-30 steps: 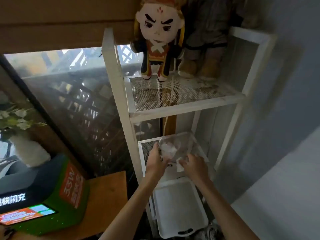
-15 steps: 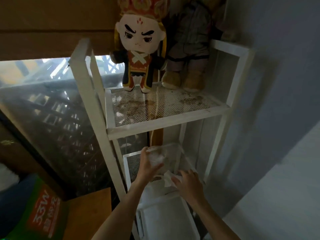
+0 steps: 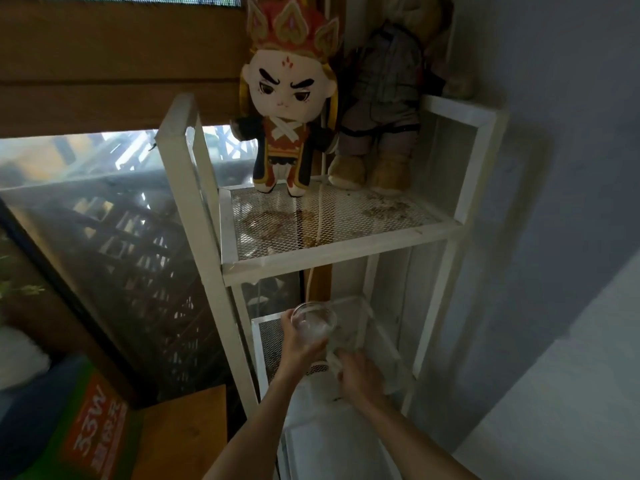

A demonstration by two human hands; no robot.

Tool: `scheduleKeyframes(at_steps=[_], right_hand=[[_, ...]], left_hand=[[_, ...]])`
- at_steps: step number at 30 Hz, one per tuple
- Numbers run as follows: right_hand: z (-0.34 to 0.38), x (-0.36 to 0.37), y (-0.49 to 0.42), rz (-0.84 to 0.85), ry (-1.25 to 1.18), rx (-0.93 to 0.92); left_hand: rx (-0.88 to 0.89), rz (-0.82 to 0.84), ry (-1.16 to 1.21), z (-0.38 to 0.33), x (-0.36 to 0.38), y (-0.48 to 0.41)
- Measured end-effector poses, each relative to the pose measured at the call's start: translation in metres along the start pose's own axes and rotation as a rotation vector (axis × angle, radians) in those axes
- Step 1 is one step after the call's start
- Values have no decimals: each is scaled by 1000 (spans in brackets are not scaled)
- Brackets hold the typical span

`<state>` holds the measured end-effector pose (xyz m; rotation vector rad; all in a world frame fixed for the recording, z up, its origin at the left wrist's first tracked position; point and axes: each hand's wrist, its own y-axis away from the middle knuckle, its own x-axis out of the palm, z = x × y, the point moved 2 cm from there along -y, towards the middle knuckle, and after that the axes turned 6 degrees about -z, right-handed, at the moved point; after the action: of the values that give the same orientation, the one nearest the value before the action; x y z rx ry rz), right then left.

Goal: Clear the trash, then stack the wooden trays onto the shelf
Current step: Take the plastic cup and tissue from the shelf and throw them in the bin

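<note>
A white metal shelf [image 3: 332, 258] with mesh tiers stands against the grey wall. Over its middle tier [image 3: 269, 337], my left hand [image 3: 300, 346] grips a clear plastic cup [image 3: 314, 322], upright and raised a little above the mesh. My right hand [image 3: 360, 377] is low at the front of the same tier, its fingers curled on a pale scrap of paper [image 3: 330, 362]; the blur hides the exact grip. No wooden trays are in view.
Two plush dolls, a crowned one [image 3: 285, 109] and a grey one [image 3: 384, 98], stand on the dirty upper tier. A white tray-like tier [image 3: 332, 445] lies below my hands. At the lower left are a green box [image 3: 86, 427] and a wooden table [image 3: 180, 441].
My left hand has lifted the clear cup slightly off the middle tier. My right hand stayed low with the paper scrap. My view tilted upward and moved closer to the shelf.
</note>
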<state>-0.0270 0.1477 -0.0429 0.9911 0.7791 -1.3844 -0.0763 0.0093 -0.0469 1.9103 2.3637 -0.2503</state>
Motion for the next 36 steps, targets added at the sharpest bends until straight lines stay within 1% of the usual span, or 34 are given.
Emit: scheduleKeyframes(at_steps=[4, 8, 10, 12, 15, 19, 22, 25, 28, 30, 33, 36], right_hand=[[-7, -7, -7, 24, -221, 25], [-21, -11, -12, 60, -568, 215], [-28, -12, -8, 29, -704, 309], [-34, -15, -2, -35, -809, 377], [-45, -23, 10, -99, -1028, 473], [-53, -29, 44, -77, -1370, 552], [-55, -24, 78, -137, -1350, 518], [-43, -17, 112, -137, -1275, 456], [-19, -5, 159, -136, -1230, 408], [-3, 11, 193, -139, -1231, 413], [18, 54, 233, -27, -1307, 455], [29, 122, 258, 142, -1367, 562]], left_hand=[[9, -4, 30, 0, -2, 6], [-12, 6, 63, 0, -4, 19], [-13, 19, 58, 1, -5, 30], [-9, 31, 60, 3, -6, 44], [19, 42, 34, 2, -11, 71], [74, 160, 65, 0, -24, 119], [60, 238, 92, 1, -45, 157], [32, 313, 105, 19, -79, 192], [-35, 275, 91, 45, -131, 232], [-52, 238, 39, 64, -172, 255], [-121, 159, -6, 99, -230, 288], [-211, 90, -20, 152, -266, 319]])
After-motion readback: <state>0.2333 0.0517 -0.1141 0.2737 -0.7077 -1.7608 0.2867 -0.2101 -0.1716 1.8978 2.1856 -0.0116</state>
